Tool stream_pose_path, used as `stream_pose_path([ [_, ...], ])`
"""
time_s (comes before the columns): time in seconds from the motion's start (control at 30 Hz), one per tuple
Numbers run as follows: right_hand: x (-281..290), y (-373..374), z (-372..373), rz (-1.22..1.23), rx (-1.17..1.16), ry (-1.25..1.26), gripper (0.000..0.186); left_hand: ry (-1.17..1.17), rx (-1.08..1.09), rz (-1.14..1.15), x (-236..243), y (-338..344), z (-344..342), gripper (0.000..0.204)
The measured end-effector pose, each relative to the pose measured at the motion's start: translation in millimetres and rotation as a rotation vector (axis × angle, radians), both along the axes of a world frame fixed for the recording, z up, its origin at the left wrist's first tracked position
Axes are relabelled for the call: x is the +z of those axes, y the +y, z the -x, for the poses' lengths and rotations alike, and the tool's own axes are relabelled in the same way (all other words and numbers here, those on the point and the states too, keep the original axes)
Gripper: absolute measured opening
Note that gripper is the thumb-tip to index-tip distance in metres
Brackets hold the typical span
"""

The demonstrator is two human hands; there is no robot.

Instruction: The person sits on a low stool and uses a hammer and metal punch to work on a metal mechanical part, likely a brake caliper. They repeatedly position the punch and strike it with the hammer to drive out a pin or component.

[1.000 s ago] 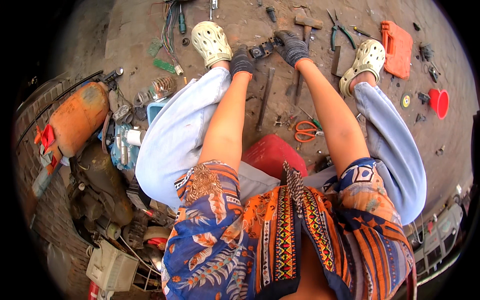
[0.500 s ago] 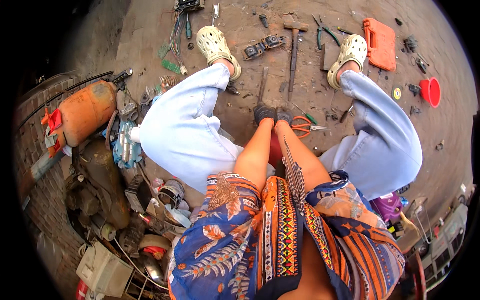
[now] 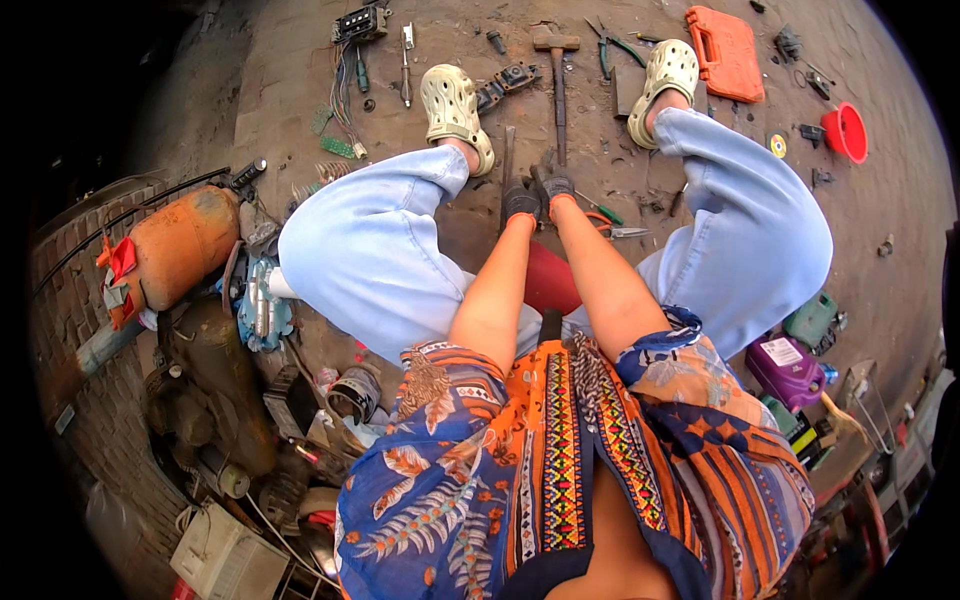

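My left hand (image 3: 520, 200), in a dark grey glove with an orange cuff, is low over the floor between my legs. A long thin metal bar (image 3: 508, 160) runs along its left side. I cannot tell whether its fingers touch the bar. Beside it, my right hand (image 3: 554, 184), gloved alike, reaches a little farther forward with fingers stretched out. Its fingertips are near the handle end of a hammer (image 3: 560, 95) lying on the floor. Orange-handled scissors (image 3: 625, 232) and a green-handled screwdriver (image 3: 606, 212) lie to the right of that hand.
Ahead lie a black metal part (image 3: 508, 86), pliers (image 3: 604, 50), an orange case (image 3: 728, 55) and a wired box (image 3: 360, 25). A red bowl (image 3: 847, 133) is at right. An orange gas cylinder (image 3: 185, 243) stands left, a purple jug (image 3: 786, 370) right. My clogs (image 3: 452, 105) flank the work area.
My hands have moved forward along the floor, the right one farther, toward the hammer handle. My view has shifted, and my left foot is now closer to the black metal part.
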State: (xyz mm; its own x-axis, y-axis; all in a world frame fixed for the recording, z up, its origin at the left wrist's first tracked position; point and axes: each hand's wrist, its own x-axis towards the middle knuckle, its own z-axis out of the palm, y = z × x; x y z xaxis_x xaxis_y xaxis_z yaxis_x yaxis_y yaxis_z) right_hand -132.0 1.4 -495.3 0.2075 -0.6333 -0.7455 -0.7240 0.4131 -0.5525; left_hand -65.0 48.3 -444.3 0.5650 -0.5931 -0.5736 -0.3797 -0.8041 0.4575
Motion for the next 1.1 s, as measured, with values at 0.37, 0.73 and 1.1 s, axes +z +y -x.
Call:
stream_pose_path([
  [0.37, -22.2, 69.1, 40.5, -0.32, 0.227, 0.245, 0.056, -0.023, -0.14, -0.298, -4.7, 31.1, 22.2, 0.035],
  [0.73, -2.5, 97.3, 61.4, -0.399, -0.083, 0.38, 0.053, -0.261, -0.33, -0.399, -57.9, 79.9, -3.7, 0.037],
  [1.1, -16.2, 71.9, 68.0, -0.365, -0.461, 0.5, 0.051, -0.221, -0.26, -0.362, 4.4, 16.5, -17.1, 0.036],
])
